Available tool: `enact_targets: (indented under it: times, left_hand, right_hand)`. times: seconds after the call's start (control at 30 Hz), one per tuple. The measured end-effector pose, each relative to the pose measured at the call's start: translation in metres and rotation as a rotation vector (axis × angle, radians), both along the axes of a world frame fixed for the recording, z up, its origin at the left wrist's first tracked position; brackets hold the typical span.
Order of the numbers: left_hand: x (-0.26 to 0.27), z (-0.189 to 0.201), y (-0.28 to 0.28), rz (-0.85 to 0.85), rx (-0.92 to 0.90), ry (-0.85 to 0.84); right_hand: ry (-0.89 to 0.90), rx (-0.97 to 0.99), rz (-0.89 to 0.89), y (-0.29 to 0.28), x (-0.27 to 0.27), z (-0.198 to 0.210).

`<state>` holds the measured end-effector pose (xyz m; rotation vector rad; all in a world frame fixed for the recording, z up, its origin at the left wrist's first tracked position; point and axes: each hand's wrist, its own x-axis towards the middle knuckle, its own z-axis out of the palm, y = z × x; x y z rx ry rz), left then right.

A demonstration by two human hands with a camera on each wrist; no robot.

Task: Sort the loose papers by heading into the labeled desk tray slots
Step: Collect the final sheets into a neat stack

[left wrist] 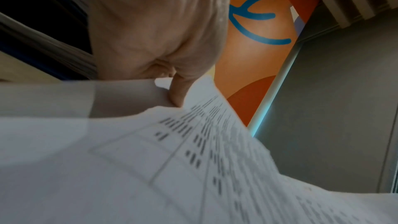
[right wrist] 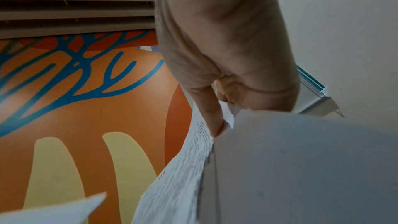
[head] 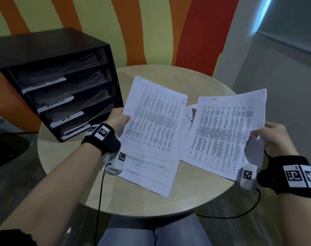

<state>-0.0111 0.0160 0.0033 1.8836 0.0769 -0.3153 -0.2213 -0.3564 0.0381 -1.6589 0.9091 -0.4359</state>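
My left hand (head: 118,119) pinches a printed sheet (head: 151,132) w/ thumb on top. My right hand (head: 273,137) pinches the HR sheet (head: 222,128). Both sheets are above the table (head: 133,197), right of the desk tray (head: 62,86).

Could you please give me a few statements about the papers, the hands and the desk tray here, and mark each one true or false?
1. The left hand holds a printed sheet up off the round table. True.
2. The paper in the right hand has "HR" written in red at its top. True.
3. The black desk tray stands to the right of the papers. False: it stands to their left, at the table's edge.
4. The tray's slots are all empty. False: each visible slot already holds a stack of papers.
5. The right hand is open and holds nothing. False: it pinches the HR paper at its right edge.
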Motion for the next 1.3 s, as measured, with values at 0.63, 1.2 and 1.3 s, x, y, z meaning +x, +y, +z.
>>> enact_targets:
  times: [0.63, 1.2, 1.3]
  left_hand:
    - [-0.061, 0.038, -0.137, -0.365, -0.215, -0.08]
    - [-0.067, 0.074, -0.145, -0.178, -0.295, -0.684]
    - [-0.06, 0.05, -0.143, -0.289, -0.203, -0.462]
  right_hand:
    - [-0.332, 0.061, 0.058, 0.012, 0.013, 0.023]
    - [-0.629, -0.281, 0.116, 0.052, 0.015, 0.045]
    - [-0.484, -0.201, 0.182, 0.049, 0.02, 0.029]
